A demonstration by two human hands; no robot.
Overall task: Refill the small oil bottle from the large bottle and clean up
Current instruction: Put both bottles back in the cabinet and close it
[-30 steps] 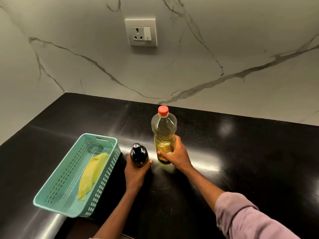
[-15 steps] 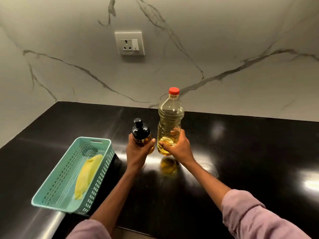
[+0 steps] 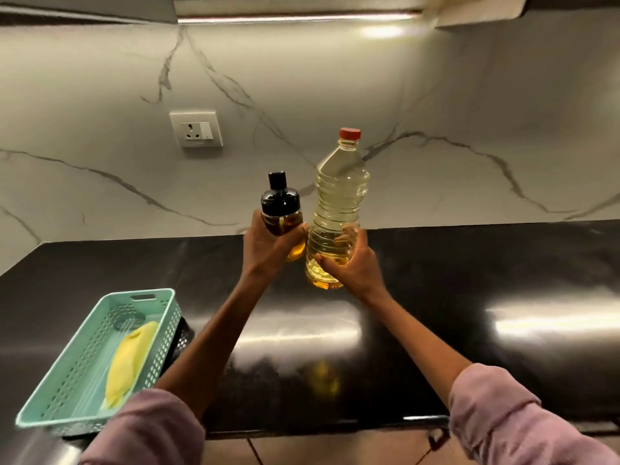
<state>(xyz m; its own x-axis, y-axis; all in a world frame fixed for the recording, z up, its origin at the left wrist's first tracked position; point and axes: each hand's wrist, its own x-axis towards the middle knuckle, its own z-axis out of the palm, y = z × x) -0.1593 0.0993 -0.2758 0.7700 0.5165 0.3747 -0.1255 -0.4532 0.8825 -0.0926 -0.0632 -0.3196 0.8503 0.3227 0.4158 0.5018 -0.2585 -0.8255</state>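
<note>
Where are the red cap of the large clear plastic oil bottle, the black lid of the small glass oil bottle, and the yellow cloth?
red cap (image 3: 350, 133), head view, cap's side face.
black lid (image 3: 280, 199), head view, wide lower collar.
yellow cloth (image 3: 129, 362), head view, middle of fold, inside the teal basket.

Head cam, close, faces fwd/down at countertop (image 3: 469, 280).
</note>
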